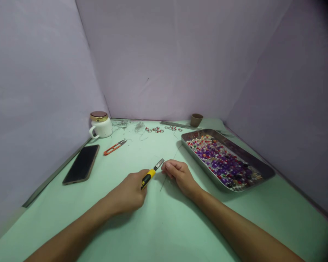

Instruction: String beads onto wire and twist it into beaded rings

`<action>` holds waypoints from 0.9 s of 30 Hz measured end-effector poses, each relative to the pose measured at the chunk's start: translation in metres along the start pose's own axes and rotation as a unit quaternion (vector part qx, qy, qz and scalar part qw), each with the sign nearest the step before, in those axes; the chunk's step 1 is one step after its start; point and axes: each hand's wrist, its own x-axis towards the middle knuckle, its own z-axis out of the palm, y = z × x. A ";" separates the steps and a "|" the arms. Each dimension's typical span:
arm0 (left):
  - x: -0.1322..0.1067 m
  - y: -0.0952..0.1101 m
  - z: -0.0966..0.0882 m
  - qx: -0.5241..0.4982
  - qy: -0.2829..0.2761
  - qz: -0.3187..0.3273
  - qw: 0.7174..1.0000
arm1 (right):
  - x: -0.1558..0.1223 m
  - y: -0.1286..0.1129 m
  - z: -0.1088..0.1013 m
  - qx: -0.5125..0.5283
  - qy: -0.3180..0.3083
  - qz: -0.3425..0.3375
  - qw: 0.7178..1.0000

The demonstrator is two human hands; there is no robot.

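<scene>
Left hand (129, 194) and right hand (180, 175) are showing bare; both forearms are running bare, slim, down to the frame's bottom edge.

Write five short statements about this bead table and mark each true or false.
1. The left hand grips a yellow and black utility knife. True.
2. The metal tray of beads lies left of both hands. False: it lies to their right.
3. The phone lies flat with its screen dark. True.
4. The right hand holds the orange snips. False: the snips lie on the table beyond the phone. The right hand's fingers pinch a thin wire.
5. The white mug stands uncovered. False: a gold lid sits on it.
</scene>
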 end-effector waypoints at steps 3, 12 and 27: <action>0.000 -0.004 -0.007 -0.231 -0.128 -0.018 0.964 | -0.001 0.001 -0.002 -0.002 -0.011 -0.016 1.000; 0.003 -0.005 0.003 -0.165 -0.041 -0.005 0.985 | 0.001 0.008 -0.005 -0.010 0.010 -0.039 0.999; 0.017 -0.006 0.006 0.100 0.083 -0.045 0.990 | 0.012 -0.027 0.007 -0.125 0.237 -0.169 0.949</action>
